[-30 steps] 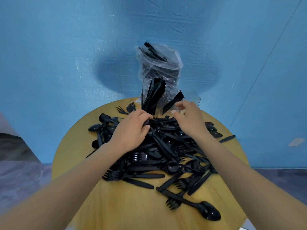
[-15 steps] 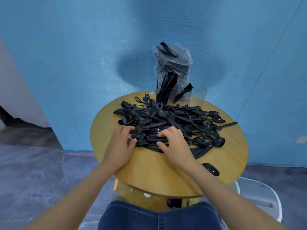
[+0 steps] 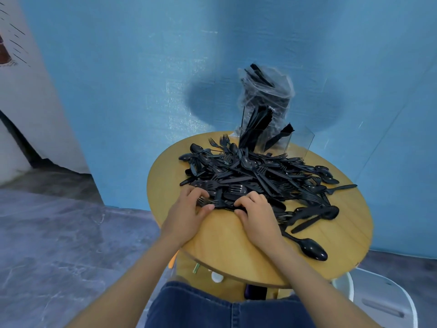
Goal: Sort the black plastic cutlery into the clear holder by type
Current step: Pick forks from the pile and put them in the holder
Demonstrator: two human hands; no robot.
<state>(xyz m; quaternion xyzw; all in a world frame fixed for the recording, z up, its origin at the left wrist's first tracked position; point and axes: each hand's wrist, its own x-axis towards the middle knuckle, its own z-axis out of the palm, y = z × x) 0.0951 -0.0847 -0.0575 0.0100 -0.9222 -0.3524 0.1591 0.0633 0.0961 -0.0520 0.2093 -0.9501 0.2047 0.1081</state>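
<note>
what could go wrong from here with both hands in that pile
The spoon lies near the round table's near edge, apart from the pile; raking with the left hand or right hand might knock it off. Tangled pieces may drag neighbours along. The clear holder looks light and could tip.

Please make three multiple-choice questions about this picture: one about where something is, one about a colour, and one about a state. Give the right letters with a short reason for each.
1. Where does the clear holder stand on the round table?
A. at the far edge, by the blue wall
B. at the near edge, by the hands
C. on the floor

2. What colour is the cutlery pile?
A. white
B. black
C. silver

3. What are the left hand and the right hand doing?
A. hanging off the table
B. lifting the holder
C. touching the near edge of the pile

Answers: 1 A, the holder is behind the pile at the wall. 2 B, every piece is black. 3 C, the fingers of both curl onto the nearest forks.
</note>
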